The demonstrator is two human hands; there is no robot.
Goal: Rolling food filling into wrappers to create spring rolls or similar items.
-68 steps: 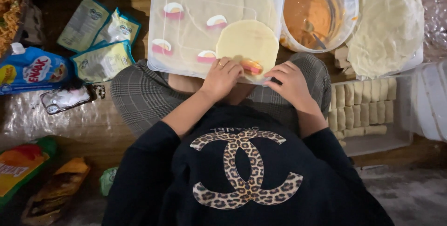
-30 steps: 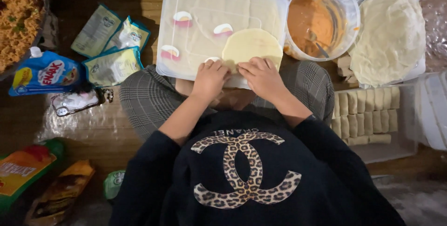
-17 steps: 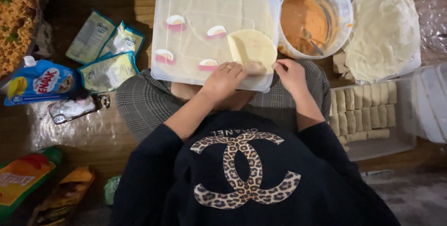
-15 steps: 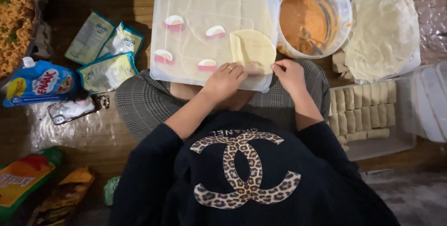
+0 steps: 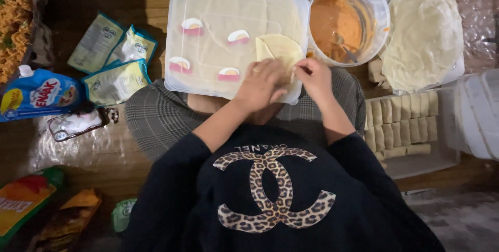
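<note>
**Head view: both hands fold a wrapper on the white board**

Head camera, left to right, placed against the white board on the person's lap. Far left of it lie a blue pouch and three pale green sachets. On the board sit four small pink-and-white pieces. At the board's near right corner lies the pale round wrapper, its left edge folded inward. The left hand presses flat on the wrapper's near edge, fingers bent. The right hand pinches the wrapper's right edge narrowly; any filling beneath is hidden, perhaps. Right of the board stands a bowl of orange sauce, then a stack of wrappers. Below those, a tray of finished rolls.
</note>
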